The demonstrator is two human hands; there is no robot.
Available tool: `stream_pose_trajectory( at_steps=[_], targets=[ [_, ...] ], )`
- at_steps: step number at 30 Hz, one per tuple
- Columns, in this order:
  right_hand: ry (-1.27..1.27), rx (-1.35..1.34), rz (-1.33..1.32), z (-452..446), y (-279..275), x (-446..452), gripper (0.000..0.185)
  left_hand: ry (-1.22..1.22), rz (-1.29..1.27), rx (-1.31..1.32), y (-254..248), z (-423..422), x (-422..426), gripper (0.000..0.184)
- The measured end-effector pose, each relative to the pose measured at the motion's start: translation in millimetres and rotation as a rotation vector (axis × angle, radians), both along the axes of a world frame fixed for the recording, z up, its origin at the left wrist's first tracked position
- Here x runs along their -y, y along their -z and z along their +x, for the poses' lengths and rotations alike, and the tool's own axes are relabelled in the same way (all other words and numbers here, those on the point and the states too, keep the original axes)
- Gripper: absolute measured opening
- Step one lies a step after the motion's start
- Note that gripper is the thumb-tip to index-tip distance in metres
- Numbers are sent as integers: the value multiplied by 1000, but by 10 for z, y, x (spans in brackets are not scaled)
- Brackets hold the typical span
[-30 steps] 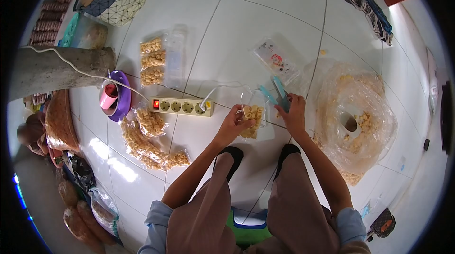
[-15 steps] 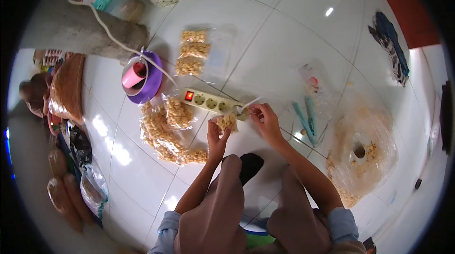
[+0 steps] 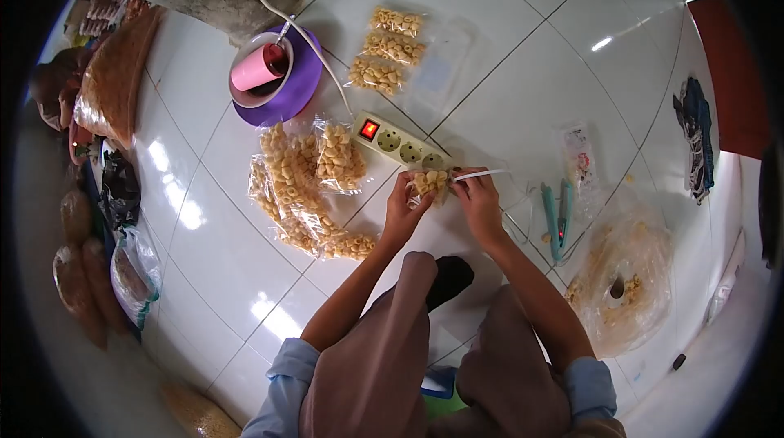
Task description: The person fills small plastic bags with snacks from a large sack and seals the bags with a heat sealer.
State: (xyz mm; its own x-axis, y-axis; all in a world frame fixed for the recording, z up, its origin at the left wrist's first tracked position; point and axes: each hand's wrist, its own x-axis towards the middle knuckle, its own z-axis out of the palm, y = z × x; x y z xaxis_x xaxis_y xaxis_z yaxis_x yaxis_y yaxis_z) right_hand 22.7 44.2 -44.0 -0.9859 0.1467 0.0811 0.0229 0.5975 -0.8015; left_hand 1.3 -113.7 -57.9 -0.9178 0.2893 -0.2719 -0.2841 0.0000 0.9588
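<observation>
Glossy white floor tiles (image 3: 498, 111) with dark joints form the surface. Left hand (image 3: 402, 208) grips a small transparent bag (image 3: 428, 183) of ring-shaped snacks near the cream rectangular power strip (image 3: 400, 142); right hand (image 3: 478, 200) has fingers drawn together beside it, grip indeterminable. Crinkled filled packets (image 3: 286, 181) lie leftward.

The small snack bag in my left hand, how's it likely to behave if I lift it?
The snack bag will probably flop, since its clear film looks thin. It's likely light for its size: the pieces inside look hollow. Those hollow shapes might also crack if the left hand squeezes hard.
</observation>
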Motion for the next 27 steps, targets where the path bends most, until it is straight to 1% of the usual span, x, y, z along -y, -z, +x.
stream_pose_trajectory(
  at_steps=[5,7,9,10,11,12,13,14,15,16,17,18,20,21,22,24,25,26,27],
  targets=[
    [-11,-24,13,-12,-28,24,18,2,35,-7,103,-12,8,36],
    [-20,-10,42,-24,-41,7,20,9,32,-7,38,-14,-3,36],
    [-23,-5,72,-34,-23,-6,21,-23,43,55,-42,-12,-20,36],
    [-51,-83,208,-36,6,-19,24,-12,48,48,-42,16,-31,36],
    [-75,-161,350,-40,30,-65,27,-78,108,43,-34,57,-54,35],
    [-54,-167,364,-39,-4,-100,27,-137,170,42,-28,101,-89,34],
    [-32,-92,194,-10,-49,-107,30,-150,123,-19,-165,138,-133,34],
    [-10,-18,21,24,-83,-127,34,-124,135,-17,-282,153,-179,34],
    [52,-85,-61,82,-120,-159,37,-45,58,-88,-405,187,-216,36],
    [71,-77,-54,183,-175,-238,37,30,-19,-157,-457,243,-259,39],
    [141,-8,-67,288,-248,-340,35,81,39,-141,-442,279,-327,43],
    [207,55,-78,388,-288,-463,34,90,47,-140,-426,307,-436,43],
    [288,87,17,696,-320,-773,32,149,100,-232,-418,392,-712,48],
    [377,94,59,854,-293,-930,31,225,124,-146,-543,415,-828,50],
    [386,87,66,1003,-255,-1078,31,232,132,-152,-506,461,-937,50],
    [626,-3,330,1255,-155,-1300,35,406,157,60,-422,527,-1127,50],
    [634,-10,324,1346,-97,-1347,35,476,102,62,-415,539,-1180,49],
    [675,44,339,1425,-29,-1385,41,485,94,52,-382,560,-1223,49],
    [717,98,352,1433,-27,-1421,49,490,97,99,-329,579,-1266,48]
  ],
)
